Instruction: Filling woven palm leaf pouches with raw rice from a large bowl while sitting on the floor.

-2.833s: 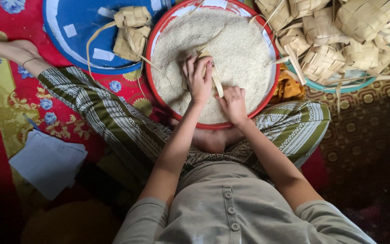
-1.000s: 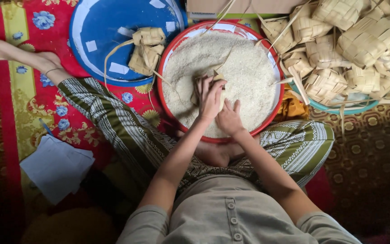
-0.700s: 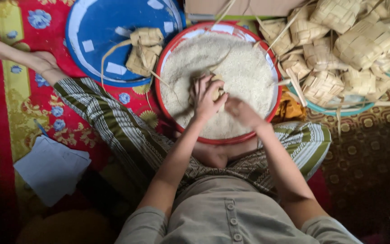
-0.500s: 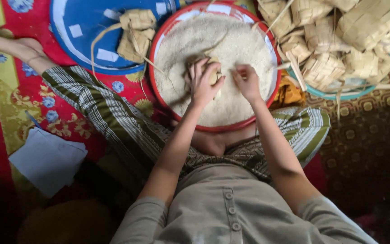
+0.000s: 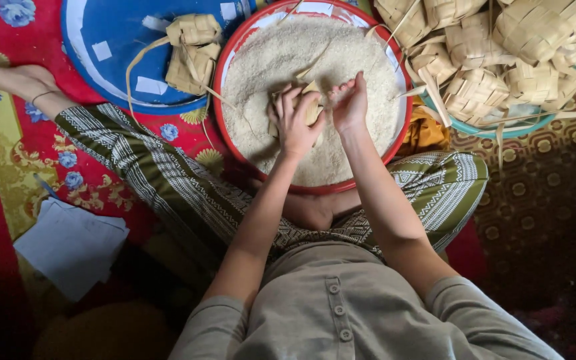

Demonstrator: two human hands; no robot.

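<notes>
A red-rimmed round basin (image 5: 225, 133) full of white rice (image 5: 281, 60) lies in front of my crossed legs. My left hand (image 5: 293, 120) grips a small woven palm-leaf pouch (image 5: 312, 100) over the rice. My right hand (image 5: 349, 103) is cupped right beside the pouch's opening, fingers bunched together, seemingly with rice in them. A loose leaf strip trails from the pouch across the rice.
A blue round tray (image 5: 101, 60) at the upper left holds two woven pouches (image 5: 191, 50). A teal basin (image 5: 521, 123) at the upper right is heaped with several woven pouches (image 5: 501, 47). A white paper (image 5: 71, 243) lies on the red floral mat at left. My foot (image 5: 25, 80) is at far left.
My right hand has lifted off the rice and come in next to the pouch. The left hand has kept its hold on the pouch and raised it slightly.
</notes>
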